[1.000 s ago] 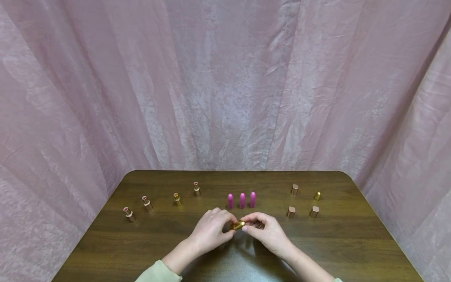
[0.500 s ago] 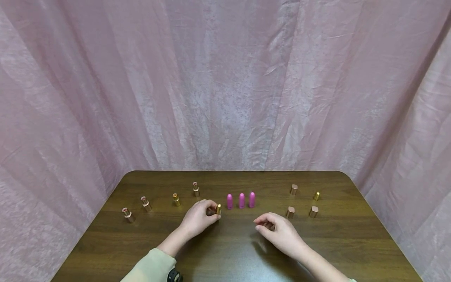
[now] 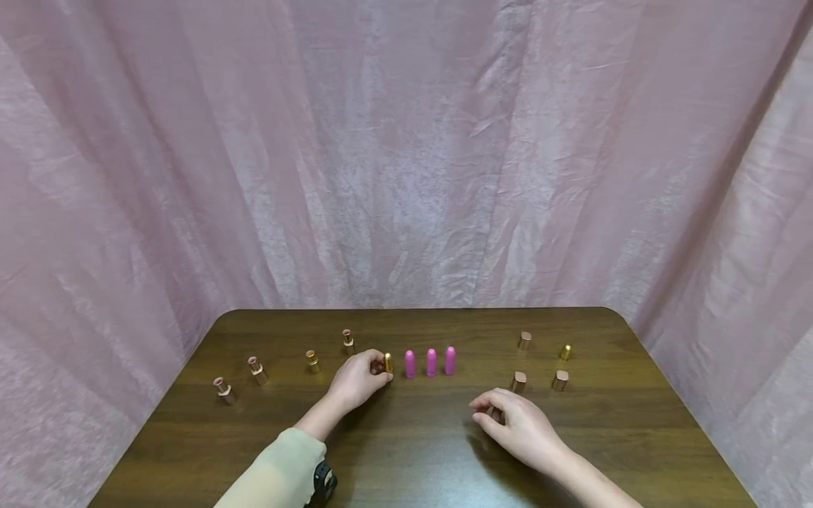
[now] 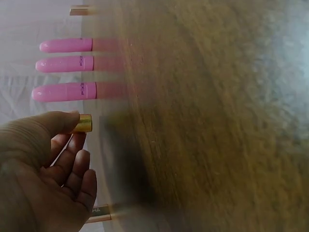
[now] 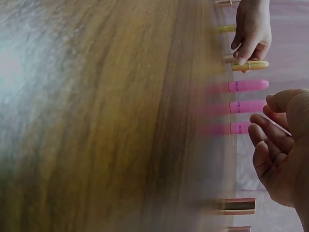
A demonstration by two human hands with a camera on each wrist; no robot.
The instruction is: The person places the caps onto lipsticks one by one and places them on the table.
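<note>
Between thumb and fingers my left hand [image 3: 358, 381] pinches a gold lipstick [image 3: 388, 363], upright with its rounded cap on. It stands at the left end of a row of pink lipsticks [image 3: 431, 363]. In the left wrist view, only the lower part of the gold lipstick [image 4: 85, 123] shows below the thumb. My right hand [image 3: 521, 429] hovers over the table with loosely bent fingers and nothing in them. A rose-gold cap [image 3: 519, 382] is the nearest thing to it.
At the left stand uncapped lipsticks: rose-gold ones [image 3: 257, 370] and a gold one [image 3: 312, 362]. Across on the right are several loose caps, including a gold cap [image 3: 566, 352]. A pink curtain [image 3: 406, 155] hangs behind the wooden table [image 3: 413, 451].
Both hands were together at the gold lipstick. The left hand has carried it left and away from me, beside the pink row; the right hand has let go and moved right.
</note>
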